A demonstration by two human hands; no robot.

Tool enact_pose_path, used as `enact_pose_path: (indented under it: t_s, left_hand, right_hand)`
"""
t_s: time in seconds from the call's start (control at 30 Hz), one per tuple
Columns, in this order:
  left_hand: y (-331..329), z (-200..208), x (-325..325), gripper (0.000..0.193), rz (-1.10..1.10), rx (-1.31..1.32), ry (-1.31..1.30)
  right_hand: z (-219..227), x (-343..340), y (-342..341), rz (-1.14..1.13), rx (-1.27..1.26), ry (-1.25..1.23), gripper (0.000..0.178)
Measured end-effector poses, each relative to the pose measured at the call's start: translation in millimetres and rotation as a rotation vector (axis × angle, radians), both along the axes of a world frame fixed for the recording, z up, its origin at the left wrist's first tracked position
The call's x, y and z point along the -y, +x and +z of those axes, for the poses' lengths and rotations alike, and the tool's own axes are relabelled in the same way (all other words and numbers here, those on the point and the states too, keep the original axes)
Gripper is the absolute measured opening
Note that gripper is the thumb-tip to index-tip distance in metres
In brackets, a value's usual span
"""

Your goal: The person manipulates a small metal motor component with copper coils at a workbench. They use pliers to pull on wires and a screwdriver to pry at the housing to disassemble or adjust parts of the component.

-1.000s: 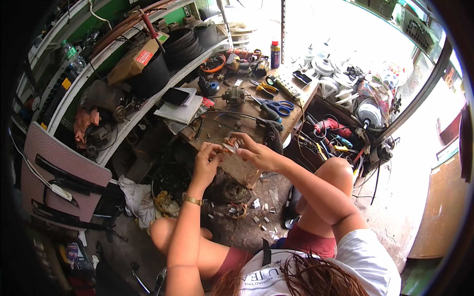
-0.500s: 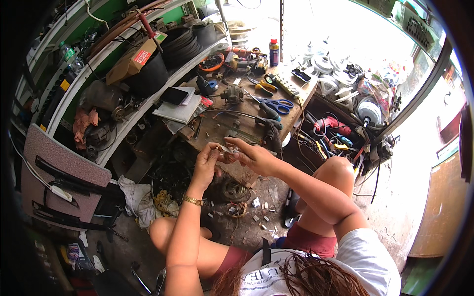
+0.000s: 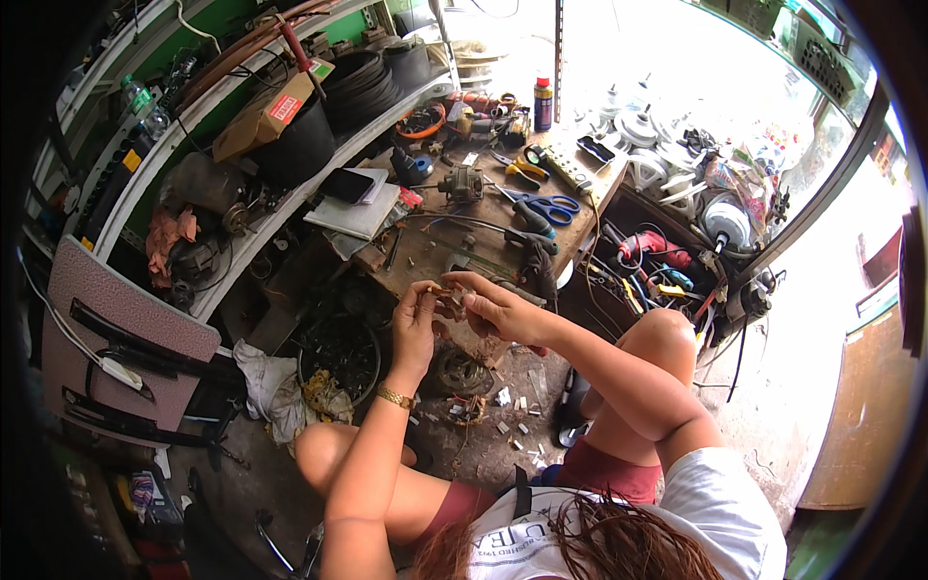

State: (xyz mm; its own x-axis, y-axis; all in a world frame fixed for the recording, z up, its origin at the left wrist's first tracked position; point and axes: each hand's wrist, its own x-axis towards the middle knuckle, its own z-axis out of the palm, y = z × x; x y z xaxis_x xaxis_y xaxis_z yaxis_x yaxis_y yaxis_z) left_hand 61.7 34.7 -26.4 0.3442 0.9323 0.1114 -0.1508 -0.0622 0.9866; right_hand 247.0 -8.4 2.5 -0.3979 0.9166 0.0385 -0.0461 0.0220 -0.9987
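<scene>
Both hands meet just in front of the workbench's near edge, fingers bent around a small object whose kind I cannot make out. My left hand (image 3: pixel 416 324), with a gold watch (image 3: pixel 394 397) at its wrist, pinches with thumb and forefinger. Against it works my right hand (image 3: pixel 491 307), its thumb and fingers also closed together. Fingers cover most of what lies between them. On the bench (image 3: pixel 411 266) beyond are blue-handled scissors (image 3: pixel 556 209), yellow-handled pliers (image 3: pixel 530 172), a small motor (image 3: pixel 462 184) and a teal-and-black tool (image 3: pixel 534 220).
A drawer of tools (image 3: pixel 652 253) stands right of the bench. White fan parts (image 3: pixel 638 126) are piled behind it. To the left, a shelf (image 3: pixel 280 232) holds coils and a cardboard box (image 3: pixel 261 121). Small white pieces (image 3: pixel 517 445) litter the floor below my hands.
My fingers have shifted around the small object, and my right hand has turned slightly. The view has moved a little; the bench things lie as before.
</scene>
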Motion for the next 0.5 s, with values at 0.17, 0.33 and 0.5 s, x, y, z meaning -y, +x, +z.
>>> enact_pose_path:
  t_s: [0.17, 0.33, 0.5]
  left_hand:
    - [3.4, -3.1, 2.5, 0.018, 0.035, 0.000, 0.079]
    - [-1.1, -14.3, -8.6, 0.018, 0.092, -0.129, 0.243]
    - [3.6, -4.3, -9.4, 0.018, 0.079, 0.026, 0.044]
  right_hand:
    - [1.5, 1.7, -2.1, -0.008, 0.026, -0.059, 0.044]
    - [2.9, 0.9, -4.1, -0.026, 0.036, -0.168, 0.039]
    - [4.5, 0.9, -0.7, -0.002, -0.031, -0.136, 0.038]
